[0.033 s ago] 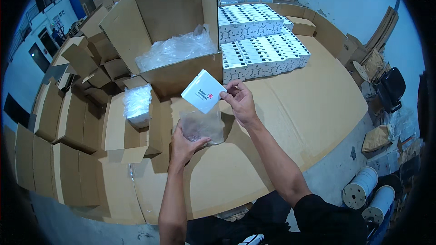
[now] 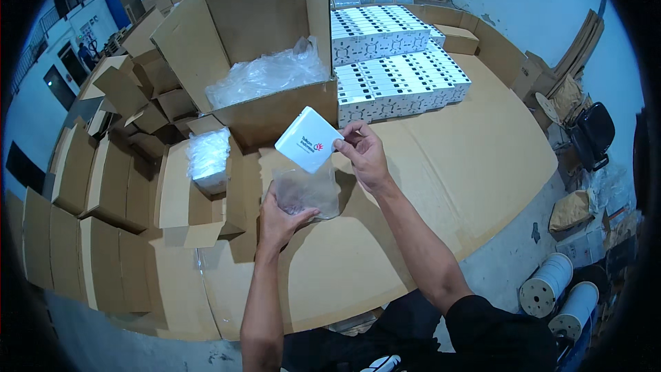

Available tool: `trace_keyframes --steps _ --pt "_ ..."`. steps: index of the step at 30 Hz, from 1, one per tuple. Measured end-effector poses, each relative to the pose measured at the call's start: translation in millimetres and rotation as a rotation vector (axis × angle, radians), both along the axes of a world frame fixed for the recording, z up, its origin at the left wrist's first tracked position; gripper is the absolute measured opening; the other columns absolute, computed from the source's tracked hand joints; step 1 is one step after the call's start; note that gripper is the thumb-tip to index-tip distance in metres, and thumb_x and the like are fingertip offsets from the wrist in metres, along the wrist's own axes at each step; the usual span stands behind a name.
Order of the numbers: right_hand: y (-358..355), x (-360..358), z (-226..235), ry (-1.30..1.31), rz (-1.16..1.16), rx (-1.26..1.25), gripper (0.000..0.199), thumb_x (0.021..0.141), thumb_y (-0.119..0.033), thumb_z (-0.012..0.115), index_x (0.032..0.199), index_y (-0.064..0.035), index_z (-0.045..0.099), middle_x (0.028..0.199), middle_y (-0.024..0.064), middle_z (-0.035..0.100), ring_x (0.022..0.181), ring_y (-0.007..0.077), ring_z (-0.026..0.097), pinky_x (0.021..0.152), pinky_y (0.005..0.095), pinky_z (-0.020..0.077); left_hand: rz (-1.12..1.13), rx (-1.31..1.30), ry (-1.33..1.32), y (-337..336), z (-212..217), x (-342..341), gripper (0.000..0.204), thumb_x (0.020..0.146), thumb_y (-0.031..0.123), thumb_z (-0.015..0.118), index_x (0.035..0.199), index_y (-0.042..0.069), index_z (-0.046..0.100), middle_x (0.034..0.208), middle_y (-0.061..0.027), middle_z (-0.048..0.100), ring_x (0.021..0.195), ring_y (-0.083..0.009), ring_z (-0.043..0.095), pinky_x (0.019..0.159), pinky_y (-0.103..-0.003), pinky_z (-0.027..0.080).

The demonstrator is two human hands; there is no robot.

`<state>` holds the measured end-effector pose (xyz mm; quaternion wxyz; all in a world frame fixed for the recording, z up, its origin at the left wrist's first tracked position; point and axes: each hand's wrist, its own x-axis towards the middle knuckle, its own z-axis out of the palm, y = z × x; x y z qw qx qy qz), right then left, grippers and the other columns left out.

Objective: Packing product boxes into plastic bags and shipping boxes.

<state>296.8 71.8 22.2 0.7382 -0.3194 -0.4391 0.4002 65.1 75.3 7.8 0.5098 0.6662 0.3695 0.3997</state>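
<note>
Between finger and thumb, my right hand [image 2: 365, 157] grips a flat white square plastic case [image 2: 306, 139] by its right corner. The case is tilted, and its face carries a small dark and red print. Just below it, my left hand [image 2: 281, 220] is closed on a clear plastic bag [image 2: 310, 193], thumb along its lower edge. The bag's upper edge lies close under the case; whether they touch I cannot tell. Left of the hands, an open carton [image 2: 237, 193] holds a stack of bagged white items [image 2: 208, 157].
Beyond my hands stands a tall open carton [image 2: 275, 114] full of loose clear bags [image 2: 272, 76]. Stacked white printed boxes [image 2: 403, 83] are to its right. Empty cartons [image 2: 113, 186] crowd the left of the cardboard-covered table [image 2: 475, 158]. Cable reels [image 2: 547, 286] and a black chair [image 2: 593, 134] are at right.
</note>
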Motion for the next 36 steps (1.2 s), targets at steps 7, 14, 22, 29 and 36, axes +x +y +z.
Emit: trace_keyframes --steps 7,14,22,29,36 --pt "-4.4 1.3 5.9 0.036 0.088 -0.029 0.023 0.092 -0.003 0.071 0.107 -0.0075 0.054 0.106 0.0042 0.064 0.101 0.0122 0.061 0.093 0.0308 0.0509 -0.027 -0.016 -0.028 -1.8 5.5 -0.4 0.076 0.063 0.009 0.095 0.126 -0.001 0.053 0.116 -0.0116 0.067 0.106 -0.0200 0.066 0.094 -0.035 0.054" --pt "-2.8 7.7 1.7 -0.042 0.124 -0.046 0.024 0.092 -0.003 0.070 0.107 -0.0081 0.052 0.108 0.0051 0.064 0.104 0.0131 0.061 0.096 0.0314 0.0497 0.002 0.021 0.046 -4.0 10.4 0.9 0.073 0.065 0.009 0.094 0.124 -0.001 0.053 0.115 -0.0123 0.068 0.105 -0.0197 0.067 0.094 -0.035 0.054" --pt "-2.7 6.5 0.8 0.108 0.192 -0.033 0.019 0.095 -0.001 0.065 0.107 -0.0084 0.051 0.109 0.0058 0.063 0.102 0.0141 0.061 0.089 0.0345 0.0537 0.002 -0.001 0.001 -3.8 7.2 0.2 0.067 0.065 0.009 0.094 0.119 0.000 0.055 0.112 -0.0120 0.068 0.104 -0.0190 0.067 0.092 -0.035 0.054" --pt "-5.1 6.5 5.8 0.239 0.226 -0.052 0.020 0.095 -0.002 0.064 0.106 -0.0098 0.050 0.111 0.0070 0.061 0.100 0.0152 0.060 0.087 0.0347 0.0527 0.014 0.044 0.101 -6.5 18.3 0.4 0.065 0.065 0.010 0.095 0.117 0.001 0.056 0.108 -0.0111 0.069 0.101 -0.0182 0.067 0.091 -0.034 0.054" --pt "-2.5 3.1 6.4 0.231 0.275 -0.044 0.022 0.093 -0.001 0.064 0.105 -0.0093 0.048 0.111 0.0082 0.061 0.103 0.0159 0.059 0.089 0.0344 0.0518 0.005 0.064 0.084 -2.2 7.6 -2.6 0.066 0.065 0.015 0.096 0.114 0.000 0.055 0.106 -0.0113 0.069 0.099 -0.0187 0.067 0.089 -0.035 0.054"
